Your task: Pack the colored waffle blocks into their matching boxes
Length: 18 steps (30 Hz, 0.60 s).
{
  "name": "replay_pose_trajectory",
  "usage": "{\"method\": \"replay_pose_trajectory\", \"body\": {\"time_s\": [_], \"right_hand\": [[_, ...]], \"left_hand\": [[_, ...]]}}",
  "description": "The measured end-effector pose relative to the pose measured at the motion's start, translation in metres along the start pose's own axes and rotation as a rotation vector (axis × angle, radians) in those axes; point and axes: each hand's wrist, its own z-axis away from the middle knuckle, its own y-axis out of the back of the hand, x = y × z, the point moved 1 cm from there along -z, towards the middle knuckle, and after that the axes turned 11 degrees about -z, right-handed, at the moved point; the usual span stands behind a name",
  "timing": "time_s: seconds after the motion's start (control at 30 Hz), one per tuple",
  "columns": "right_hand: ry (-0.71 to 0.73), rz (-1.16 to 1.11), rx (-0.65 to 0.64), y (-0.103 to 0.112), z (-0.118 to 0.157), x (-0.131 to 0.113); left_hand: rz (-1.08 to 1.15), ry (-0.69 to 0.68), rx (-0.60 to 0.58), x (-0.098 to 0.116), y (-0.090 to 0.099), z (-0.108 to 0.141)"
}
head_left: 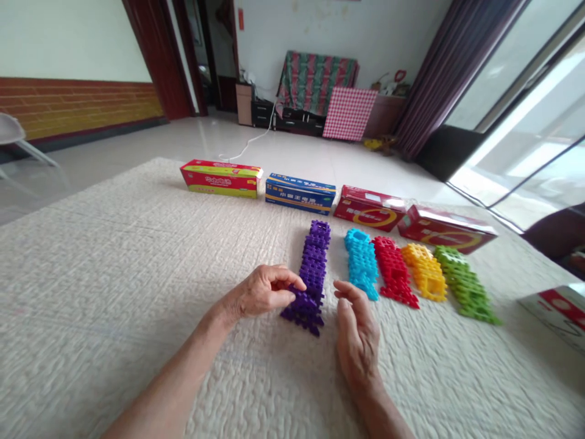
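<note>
A strip of purple interlocking plastic blocks lies lengthwise on the quilted cover, its near end spread wider. At the strip's left edge is my left hand, its index finger and thumb curved with a gap between them; the fingertips overlap the purple blocks, and contact is unclear. My right hand rests just right of the near end, apart from it, with fingers loosely bent and nothing in them. To the right lie similar block strips: light blue, red, yellow and green.
Behind the strips stand a red-and-yellow box, a blue box and two dark red boxes. A white-and-red box sits at the right edge. Beyond the cover are tiled floor, a cloth-draped cabinet and a white chair.
</note>
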Motion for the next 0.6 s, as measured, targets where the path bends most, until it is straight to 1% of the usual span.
{"method": "replay_pose_trajectory", "body": {"time_s": [0.07, 0.13, 0.23, 0.33, 0.4, 0.47, 0.6], "right_hand": [[-0.012, -0.035, 0.002, -0.001, -0.001, 0.000], [-0.039, -0.068, 0.006, -0.001, -0.002, 0.000], [-0.062, -0.111, 0.011, -0.002, -0.004, 0.000], [-0.064, -0.137, 0.027, -0.003, -0.005, 0.001], [-0.063, -0.146, 0.032, -0.003, -0.006, 0.001], [-0.056, -0.150, 0.034, -0.003, -0.006, 0.001], [-0.037, -0.154, 0.024, -0.004, -0.006, 0.001]], "left_hand": [[-0.051, -0.016, -0.007, 0.005, -0.004, 0.002], [-0.075, 0.000, -0.007, 0.010, -0.007, 0.006], [-0.091, 0.078, -0.007, 0.018, -0.014, 0.012], [-0.144, 0.138, 0.021, 0.023, -0.021, 0.018], [-0.206, 0.118, 0.052, 0.024, -0.026, 0.020], [-0.264, 0.068, 0.075, 0.023, -0.030, 0.022], [-0.312, 0.000, 0.120, 0.015, -0.037, 0.023]]}}
